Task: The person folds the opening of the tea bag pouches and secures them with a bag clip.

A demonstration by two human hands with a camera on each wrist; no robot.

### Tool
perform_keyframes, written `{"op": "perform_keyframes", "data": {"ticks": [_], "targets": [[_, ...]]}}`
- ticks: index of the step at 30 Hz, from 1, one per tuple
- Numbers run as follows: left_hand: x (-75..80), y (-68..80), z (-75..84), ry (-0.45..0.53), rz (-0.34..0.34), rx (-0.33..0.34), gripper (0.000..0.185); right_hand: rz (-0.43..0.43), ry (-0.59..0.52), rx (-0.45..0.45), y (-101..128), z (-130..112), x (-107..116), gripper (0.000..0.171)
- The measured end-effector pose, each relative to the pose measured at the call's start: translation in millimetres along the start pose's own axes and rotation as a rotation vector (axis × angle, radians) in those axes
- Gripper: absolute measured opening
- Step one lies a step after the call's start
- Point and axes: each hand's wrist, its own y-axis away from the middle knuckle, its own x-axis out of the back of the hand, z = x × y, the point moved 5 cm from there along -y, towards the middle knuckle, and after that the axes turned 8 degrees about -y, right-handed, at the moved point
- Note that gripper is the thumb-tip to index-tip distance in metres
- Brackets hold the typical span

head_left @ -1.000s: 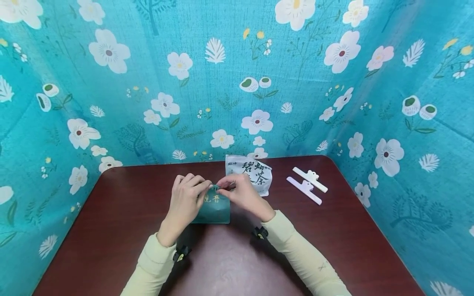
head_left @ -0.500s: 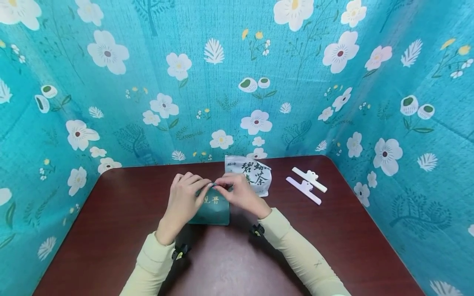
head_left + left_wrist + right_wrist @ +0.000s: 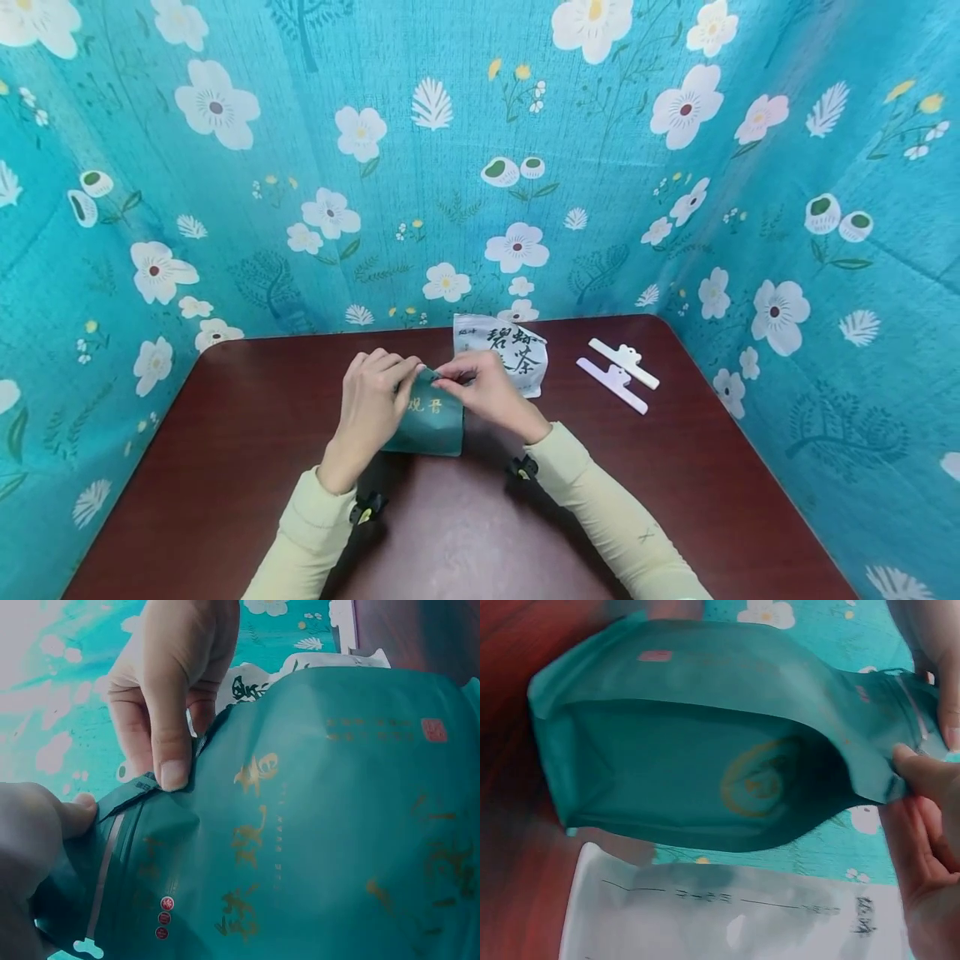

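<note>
A teal pouch (image 3: 432,422) with gold lettering lies on the dark red table (image 3: 225,467) in front of me. My left hand (image 3: 372,402) and right hand (image 3: 480,390) both pinch its top edge. In the left wrist view the teal pouch (image 3: 315,825) fills the frame, and the right hand's thumb and fingers (image 3: 169,697) pinch the zip strip from above. The right wrist view shows the teal pouch (image 3: 705,772) from its side and the right hand's fingers (image 3: 922,825) on its top corner.
A white pouch (image 3: 510,354) with black characters lies just behind the teal one, also seen as the white pouch (image 3: 727,915). Two white bag clips (image 3: 618,375) lie to the right. Teal flowered cloth (image 3: 480,167) walls the table on three sides.
Both hands stay on the pouch's top edge; the fingers have shifted only slightly along it. The pouch has not moved.
</note>
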Motion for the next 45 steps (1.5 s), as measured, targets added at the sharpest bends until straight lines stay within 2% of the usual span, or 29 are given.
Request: {"op": "perform_keyframes", "data": {"ticks": [3, 6, 11, 14, 19, 21, 23, 29, 31, 36, 45], "targets": [[0.1, 1.8, 2.2, -0.006, 0.011, -0.003, 0.012, 0.031, -0.008, -0.007, 5, 4, 0, 0.009], [0.6, 1.8, 3.6, -0.011, 0.018, -0.01, 0.013, 0.049, -0.041, -0.056, 9, 9, 1, 0.008], [3.8, -0.8, 3.0, -0.013, 0.016, 0.005, 0.012, -0.003, -0.067, -0.165, 9, 9, 4, 0.011], [5.0, -1.2, 3.6, -0.014, 0.012, 0.002, 0.011, -0.038, -0.058, -0.151, 10, 7, 5, 0.014], [5.4, -1.7, 3.9, -0.01, 0.004, 0.0, 0.012, -0.055, -0.014, -0.027, 11, 3, 5, 0.015], [5.2, -1.8, 3.7, -0.007, 0.001, 0.0, 0.012, -0.045, -0.007, -0.004, 12, 3, 5, 0.015], [4.6, -1.6, 3.6, -0.006, -0.003, -0.003, 0.012, -0.035, -0.018, -0.02, 13, 5, 6, 0.014], [3.2, -0.6, 4.2, 0.001, -0.006, -0.012, 0.013, -0.034, -0.049, -0.162, 16, 14, 8, 0.013], [3.2, -0.9, 4.9, 0.008, -0.004, -0.017, 0.013, -0.044, -0.034, -0.147, 16, 14, 9, 0.012], [3.0, 0.1, 5.2, 0.017, -0.002, -0.019, 0.013, -0.05, 0.017, -0.034, 14, 10, 8, 0.01], [4.4, 1.9, 2.7, 0.017, 0.009, -0.01, 0.014, -0.065, -0.059, -0.155, 18, 14, 8, 0.016]]}}
